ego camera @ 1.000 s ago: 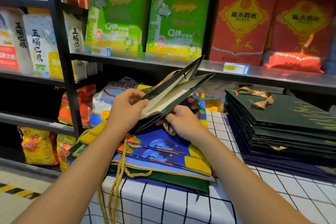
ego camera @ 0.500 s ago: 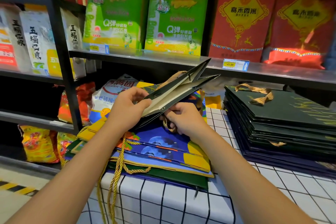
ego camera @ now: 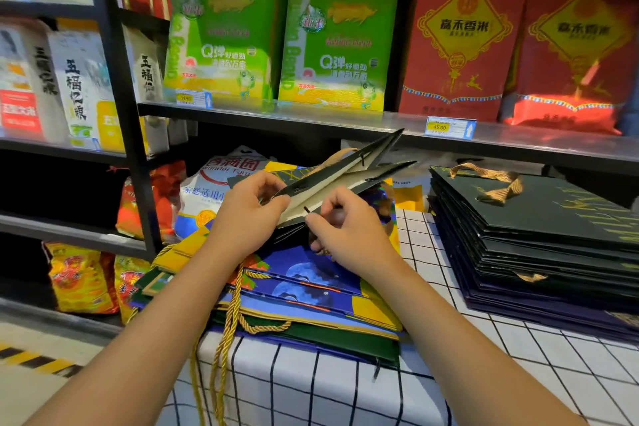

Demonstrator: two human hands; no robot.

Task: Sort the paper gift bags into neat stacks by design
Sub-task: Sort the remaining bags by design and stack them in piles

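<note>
- Over the pile of bright blue and yellow paper gift bags, near the left end of the tabletop with the white cloth and black squares, the person holds up a flat dark green paper gift bag.
- The left hand grips the near edge of the dark green bag, with the thumb on top and the fingers curled under.
- The right hand pinches the same edge just beside the left hand. A small dark bit of cord pokes up at its fingertips.
- The bag's mouth gapes a little, and the pale inside shows between the two dark sides.
- A brown ribbon handle peeks out behind the bag.
- To do this step well, the person should likely press the two sides flat together first and tuck the handle in, so the bag will lie flat.
- Then the bag probably belongs on the tall neat stack of dark green bags, well off to the right on the same tabletop.
- Lining up its corners with that stack would keep the stack tidy.
- The blue and yellow pile looks messy. Its gold twisted rope handles hang down over the front of the tabletop.
- Thin paper can bend or crease, so a soft hold looks best.
</note>
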